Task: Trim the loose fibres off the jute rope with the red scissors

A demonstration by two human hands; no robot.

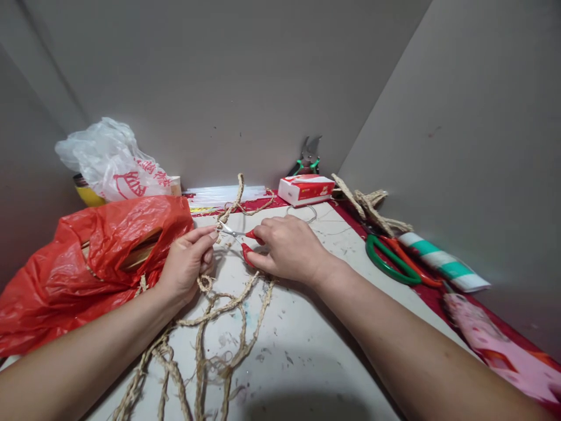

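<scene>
My right hand (289,248) grips small red-handled scissors (246,237), blades pointing left toward my left fingertips. My left hand (188,263) pinches a strand of braided straw rope (219,310) right at the blade tips. The rope runs from the back of the table, between both hands, and spreads in several tangled strands over the white board (307,339) toward me.
A red plastic bag (87,257) lies at the left, a white printed bag (114,164) behind it. At the back stand a red-white box (305,188) and pliers (309,158). Big green-orange scissors (394,260), a striped roll (442,260), more rope (372,207) and pink wrapping (504,351) lie right.
</scene>
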